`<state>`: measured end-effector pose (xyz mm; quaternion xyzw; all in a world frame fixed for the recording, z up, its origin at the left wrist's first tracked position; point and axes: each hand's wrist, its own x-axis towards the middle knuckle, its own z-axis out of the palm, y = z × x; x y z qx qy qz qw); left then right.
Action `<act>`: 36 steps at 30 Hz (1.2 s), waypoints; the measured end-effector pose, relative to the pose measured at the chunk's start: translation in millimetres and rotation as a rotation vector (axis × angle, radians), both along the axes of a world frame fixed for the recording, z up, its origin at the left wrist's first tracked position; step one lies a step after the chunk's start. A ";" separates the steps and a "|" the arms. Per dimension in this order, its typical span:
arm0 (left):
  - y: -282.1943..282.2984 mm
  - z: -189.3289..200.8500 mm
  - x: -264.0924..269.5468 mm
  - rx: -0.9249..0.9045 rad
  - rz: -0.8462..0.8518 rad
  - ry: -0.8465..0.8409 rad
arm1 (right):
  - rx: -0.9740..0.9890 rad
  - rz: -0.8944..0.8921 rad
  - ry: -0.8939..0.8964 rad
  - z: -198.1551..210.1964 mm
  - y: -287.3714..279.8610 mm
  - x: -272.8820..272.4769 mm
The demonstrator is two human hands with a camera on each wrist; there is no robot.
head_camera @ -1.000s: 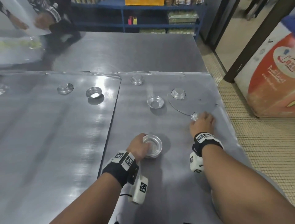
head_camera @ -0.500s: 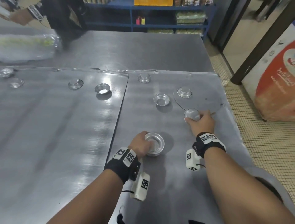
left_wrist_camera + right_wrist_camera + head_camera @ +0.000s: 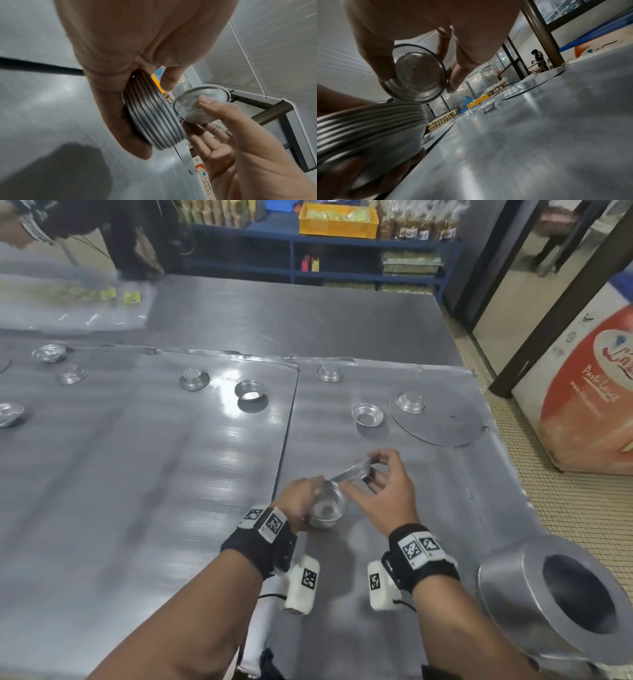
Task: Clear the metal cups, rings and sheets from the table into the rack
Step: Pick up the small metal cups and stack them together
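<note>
My left hand (image 3: 301,501) grips a nested stack of small metal cups (image 3: 323,510), whose ribbed rims show in the left wrist view (image 3: 152,119) and the right wrist view (image 3: 368,121). My right hand (image 3: 380,484) pinches a single metal cup (image 3: 356,470) by its rim, tilted, right above the stack's mouth (image 3: 199,104) (image 3: 418,73). More loose cups stand on the table: one upright (image 3: 367,414), one upturned on a round metal sheet (image 3: 442,419), one at the far seam (image 3: 330,372), two on the left sheet (image 3: 250,394) (image 3: 194,378).
Further cups lie at the far left (image 3: 49,352) (image 3: 10,414). A wide metal ring (image 3: 561,601) stands at the table's near right corner. Another person (image 3: 34,220) works at the far left. Blue shelving (image 3: 308,244) runs behind the table, and a printed sack (image 3: 589,405) stands on the floor to the right.
My right hand lifted the cup from beside the round sheet and carried it left to just above the stack. My left hand raised and tilted the stack. The view shifted left.
</note>
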<state>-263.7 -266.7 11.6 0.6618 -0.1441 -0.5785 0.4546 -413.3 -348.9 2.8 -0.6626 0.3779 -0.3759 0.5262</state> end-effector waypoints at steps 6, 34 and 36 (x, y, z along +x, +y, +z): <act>23.4 13.9 18.6 0.024 -0.016 0.222 | 0.015 0.085 0.021 5.4 52.7 16.1; 111.7 10.7 107.0 -0.030 0.040 -0.111 | 0.124 0.173 0.389 14.0 111.2 120.1; 113.9 11.2 110.9 -0.002 0.080 -0.096 | 0.164 0.176 0.415 12.2 113.6 125.9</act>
